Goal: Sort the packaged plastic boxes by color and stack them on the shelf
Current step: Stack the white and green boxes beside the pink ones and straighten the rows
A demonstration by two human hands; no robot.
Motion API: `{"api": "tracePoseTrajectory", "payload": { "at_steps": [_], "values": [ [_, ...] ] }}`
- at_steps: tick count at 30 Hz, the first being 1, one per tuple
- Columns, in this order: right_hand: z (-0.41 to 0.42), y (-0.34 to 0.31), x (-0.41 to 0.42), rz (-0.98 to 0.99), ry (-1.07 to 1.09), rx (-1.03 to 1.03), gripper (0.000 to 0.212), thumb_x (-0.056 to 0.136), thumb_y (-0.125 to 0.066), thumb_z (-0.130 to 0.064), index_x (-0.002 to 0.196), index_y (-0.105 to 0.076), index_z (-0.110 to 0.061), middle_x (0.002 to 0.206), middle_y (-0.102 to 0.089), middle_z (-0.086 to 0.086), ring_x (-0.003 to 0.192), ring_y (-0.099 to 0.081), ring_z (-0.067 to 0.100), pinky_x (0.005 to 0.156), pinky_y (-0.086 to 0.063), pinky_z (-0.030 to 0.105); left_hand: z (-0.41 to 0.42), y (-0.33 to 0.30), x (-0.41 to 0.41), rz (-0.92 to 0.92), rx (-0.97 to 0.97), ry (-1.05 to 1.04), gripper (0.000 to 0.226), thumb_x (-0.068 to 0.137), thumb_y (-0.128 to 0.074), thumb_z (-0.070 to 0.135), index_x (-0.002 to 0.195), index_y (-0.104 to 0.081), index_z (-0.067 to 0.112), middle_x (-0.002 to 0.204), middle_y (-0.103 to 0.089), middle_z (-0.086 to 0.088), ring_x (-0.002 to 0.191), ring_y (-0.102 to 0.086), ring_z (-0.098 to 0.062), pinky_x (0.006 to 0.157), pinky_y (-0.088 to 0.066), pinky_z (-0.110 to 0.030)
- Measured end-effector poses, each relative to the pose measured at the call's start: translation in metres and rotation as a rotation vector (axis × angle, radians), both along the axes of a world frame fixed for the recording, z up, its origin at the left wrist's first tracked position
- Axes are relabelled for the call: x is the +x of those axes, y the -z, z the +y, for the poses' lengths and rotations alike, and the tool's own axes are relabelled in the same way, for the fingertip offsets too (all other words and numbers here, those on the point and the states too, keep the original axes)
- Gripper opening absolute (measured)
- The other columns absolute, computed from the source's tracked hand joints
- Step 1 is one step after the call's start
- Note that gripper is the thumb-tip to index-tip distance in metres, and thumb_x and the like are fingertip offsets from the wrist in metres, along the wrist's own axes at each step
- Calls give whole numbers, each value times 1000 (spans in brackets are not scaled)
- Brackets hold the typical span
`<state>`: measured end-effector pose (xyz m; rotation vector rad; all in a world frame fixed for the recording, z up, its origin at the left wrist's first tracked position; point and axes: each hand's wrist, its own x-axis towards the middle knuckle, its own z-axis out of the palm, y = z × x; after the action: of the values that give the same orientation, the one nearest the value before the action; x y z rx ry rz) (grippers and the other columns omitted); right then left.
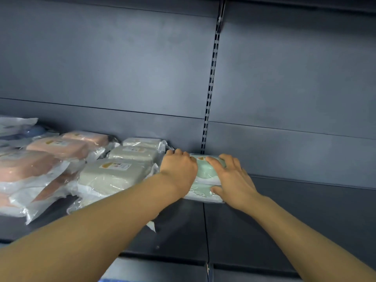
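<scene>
Two pale green packaged boxes (pixel 204 169) lie stacked on the dark shelf (pixel 284 210), against its back panel. My left hand (pixel 179 166) rests on the stack's left side, fingers bent over its far edge. My right hand (pixel 230 178) lies on the right side, fingers spread across the top box and thumb against the lower box's front. To the left stands a row of grey-white packaged boxes (pixel 114 175), then a row of pink packaged boxes (pixel 57 148). At the far left a bluish packaged box (pixel 34 131) is partly visible.
The shelf's slotted upright (pixel 211 78) runs down the back panel just behind the green stack. The shelf surface to the right of the stack is bare dark metal. Loose plastic wrapping (pixel 40 202) sticks out toward the front edge at the left.
</scene>
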<state>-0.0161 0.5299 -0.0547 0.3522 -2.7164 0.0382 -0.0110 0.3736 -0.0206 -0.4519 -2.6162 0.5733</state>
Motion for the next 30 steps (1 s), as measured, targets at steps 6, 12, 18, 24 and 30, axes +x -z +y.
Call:
{"api": "tracePoseTrajectory", "payload": {
  "at_steps": [6, 12, 18, 24, 30],
  "values": [
    [-11, -2, -50, 15, 29, 15, 80, 88, -63, -30, 149, -11, -34, 147, -19, 7, 135, -21, 26, 108, -28, 37, -25, -28, -43, -33, -22, 29, 40, 87, -55, 13, 126, -45, 16, 120, -55, -6, 114, -49, -25, 91, -39, -34],
    [-19, -1, -85, 25, 76, 22, 78, 88, -63, -31, 148, -14, -31, 144, -24, 10, 132, -25, 29, 108, -28, 39, -36, -35, -80, -329, 97, 85, 62, 89, -52, 15, 145, -28, 28, 142, -43, 2, 130, -40, -23, 105, -29, -42],
    [-19, 2, -99, 29, 63, 18, 78, 89, -62, -29, 149, -13, -30, 149, -22, 7, 136, -25, 28, 111, -26, 40, -20, -31, -90, -463, -5, 28, 68, 92, -51, 32, 150, -17, 28, 154, -26, 3, 140, -27, -25, 115, -19, -46],
    [-13, 3, -101, 11, 68, -16, 84, 88, -60, -36, 151, -4, -29, 153, -11, 8, 139, -18, 27, 115, -20, 40, -22, -23, -85, -459, -49, 33, 78, 88, -56, 44, 151, -12, 30, 157, -11, -1, 141, -25, -27, 114, -20, -50],
    [-15, 7, -101, -20, 136, -165, 80, 89, -62, -33, 148, -10, -17, 144, -29, 15, 125, -40, 31, 98, -42, 39, -22, -20, -84, -455, -41, 25, 80, 87, -58, 46, 151, -11, 31, 156, -8, -3, 140, -23, -31, 114, -20, -49]
  ]
}}
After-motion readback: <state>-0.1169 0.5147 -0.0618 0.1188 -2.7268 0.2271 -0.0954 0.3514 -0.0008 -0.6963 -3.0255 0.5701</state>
